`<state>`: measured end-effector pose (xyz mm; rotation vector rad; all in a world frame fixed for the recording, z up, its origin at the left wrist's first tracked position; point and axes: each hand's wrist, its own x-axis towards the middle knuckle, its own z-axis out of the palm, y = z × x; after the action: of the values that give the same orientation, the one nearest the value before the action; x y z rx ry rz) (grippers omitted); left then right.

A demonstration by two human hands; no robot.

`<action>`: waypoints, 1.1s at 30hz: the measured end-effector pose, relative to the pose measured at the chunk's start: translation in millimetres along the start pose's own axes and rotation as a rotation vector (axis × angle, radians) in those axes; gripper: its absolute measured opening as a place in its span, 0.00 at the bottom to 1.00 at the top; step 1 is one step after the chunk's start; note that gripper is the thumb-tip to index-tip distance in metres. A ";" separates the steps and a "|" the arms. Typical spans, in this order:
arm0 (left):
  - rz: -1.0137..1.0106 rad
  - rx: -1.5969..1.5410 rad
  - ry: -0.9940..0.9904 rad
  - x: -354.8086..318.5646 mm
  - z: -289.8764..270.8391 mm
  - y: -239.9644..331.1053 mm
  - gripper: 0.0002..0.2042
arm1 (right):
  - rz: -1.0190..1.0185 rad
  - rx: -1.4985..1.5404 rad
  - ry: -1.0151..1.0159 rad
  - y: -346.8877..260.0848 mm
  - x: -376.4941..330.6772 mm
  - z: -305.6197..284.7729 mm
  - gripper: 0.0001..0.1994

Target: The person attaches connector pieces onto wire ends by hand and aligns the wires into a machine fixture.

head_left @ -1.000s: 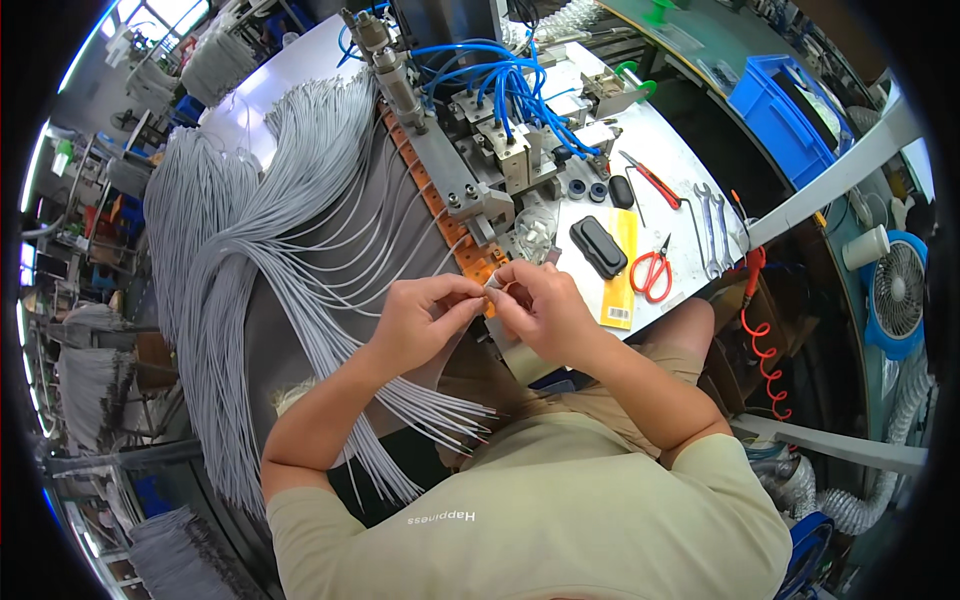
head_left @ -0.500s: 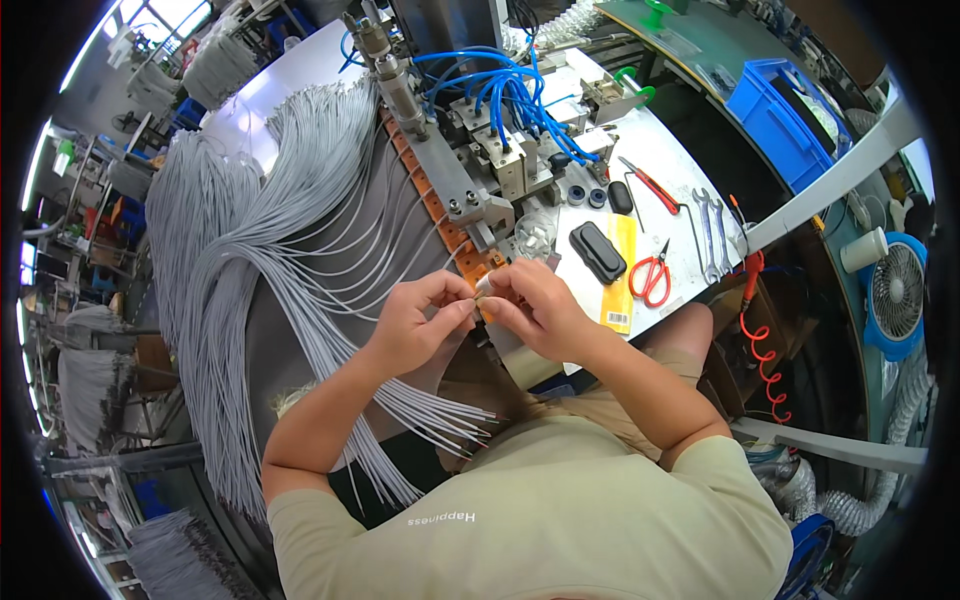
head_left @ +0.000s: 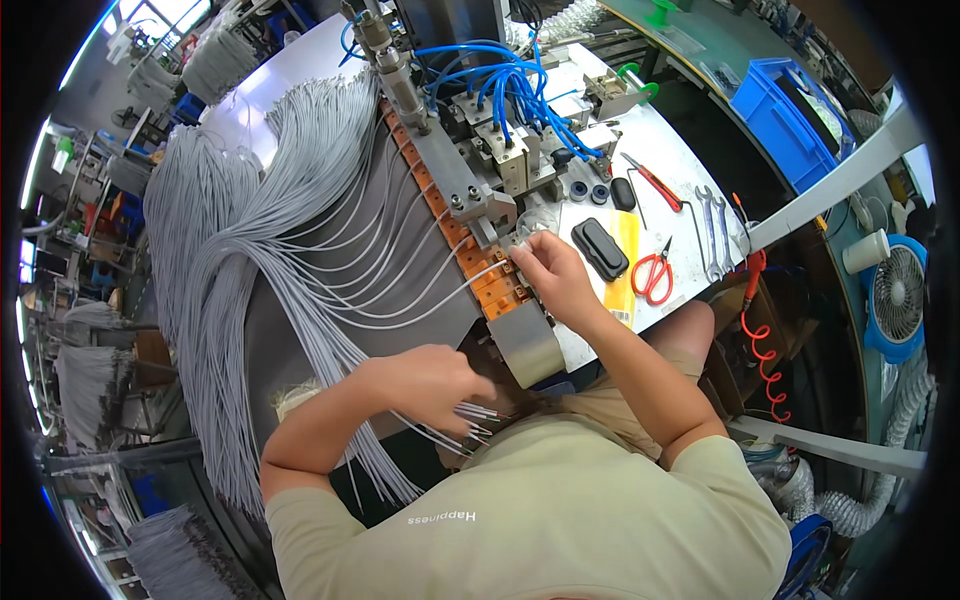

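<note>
My left hand point(head_left: 430, 385) is low, over the free ends of a bundle of grey cables point(head_left: 310, 325). Motion smears its fingers, so their grip cannot be made out. At the near end of an orange slotted strip point(head_left: 492, 285), my right hand point(head_left: 556, 280) has its thumb and fingertips pressed together. Whatever they hold is too small or hidden to name. Beside these fingertips is a small clear plastic container point(head_left: 536, 220), partly covered by the hand. Several single cables curve from the bundle to the strip, the nearest one ending close to my right fingertips.
A metal machine point(head_left: 510, 165) with blue air hoses point(head_left: 515, 85) stands beyond the strip. On the white tabletop lie a black case point(head_left: 600, 250), red-handled scissors point(head_left: 653, 277), red-handled pliers point(head_left: 652, 182) and wrenches point(head_left: 712, 235). A red coiled hose point(head_left: 760, 350) hangs at the right.
Both hands were together at the strip's near end. My left hand has dropped toward the cable ends, while my right has shifted slightly up and right. A cable lying across the strip is now exposed.
</note>
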<state>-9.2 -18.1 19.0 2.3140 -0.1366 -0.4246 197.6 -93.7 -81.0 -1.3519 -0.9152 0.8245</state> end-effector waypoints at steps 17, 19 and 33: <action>-0.169 -0.410 0.650 6.2 -10.6 -15.9 0.09 | 0.108 -0.117 0.130 -5.5 -1.9 -5.1 0.10; -0.206 -0.483 0.681 6.4 -8.7 -15.4 0.09 | 0.101 0.000 0.147 -31.9 -19.2 -6.7 0.09; -0.140 -0.524 0.822 12.2 0.7 -21.1 0.07 | -0.470 -0.442 0.009 -53.6 -43.4 16.3 0.05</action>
<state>1.3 -6.5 0.4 1.8093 0.4835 0.4031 162.7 -128.9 -30.4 -1.4241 -1.3962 0.2601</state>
